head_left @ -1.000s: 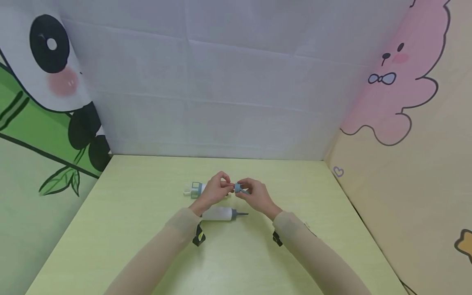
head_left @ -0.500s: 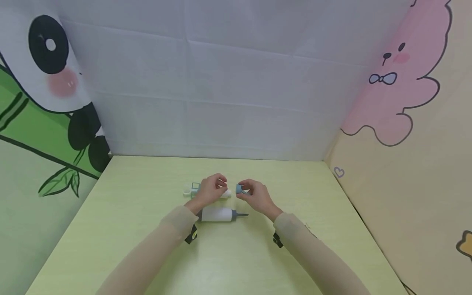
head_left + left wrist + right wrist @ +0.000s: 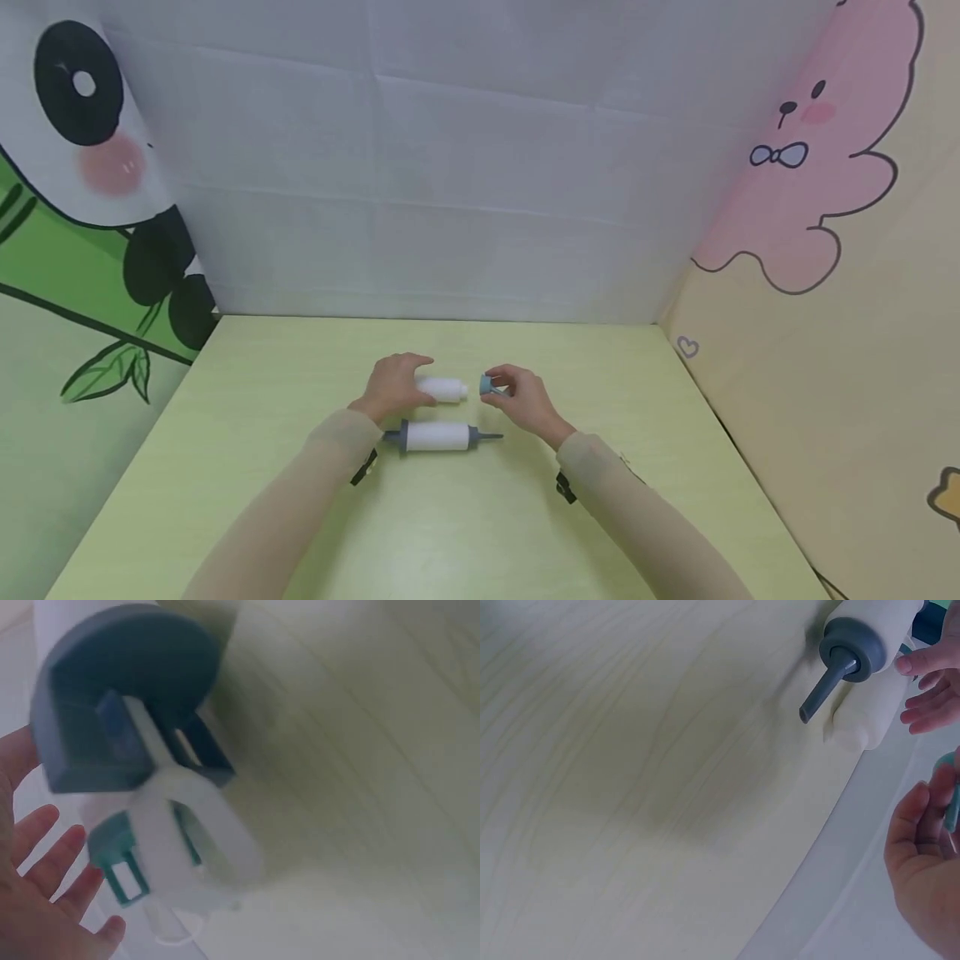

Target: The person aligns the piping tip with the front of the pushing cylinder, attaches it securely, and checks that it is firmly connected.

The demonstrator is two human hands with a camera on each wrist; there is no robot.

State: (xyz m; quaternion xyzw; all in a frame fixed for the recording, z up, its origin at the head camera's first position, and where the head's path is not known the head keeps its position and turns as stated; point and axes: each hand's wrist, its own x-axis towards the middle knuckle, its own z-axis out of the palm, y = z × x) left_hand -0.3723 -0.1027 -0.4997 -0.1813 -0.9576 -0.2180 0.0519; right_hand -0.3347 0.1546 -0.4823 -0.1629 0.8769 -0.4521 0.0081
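Two white-barrelled syringes lie on the table. The far syringe (image 3: 444,389) has its plain white tip to the right. My left hand (image 3: 392,387) is at its left end, thumb and fingers spread about it. In the left wrist view, those fingers (image 3: 52,859) look loose and apart from the teal part (image 3: 120,855). The near syringe (image 3: 438,436) has a grey-blue flange and a long narrow grey-blue nozzle (image 3: 832,682). To the right, my right hand (image 3: 525,400) pinches a light blue nozzle cap (image 3: 485,384) above the table, apart from the far syringe's tip.
The pale wooden tabletop (image 3: 600,500) runs back to a white cloth wall (image 3: 480,183). Side walls carry a panda picture (image 3: 112,158) on the left and a pink bear (image 3: 817,167) on the right.
My left hand has moved left, away from the nozzle cap, and its fingers have spread around the far syringe's left end. The right hand keeps its pinch and has barely moved.
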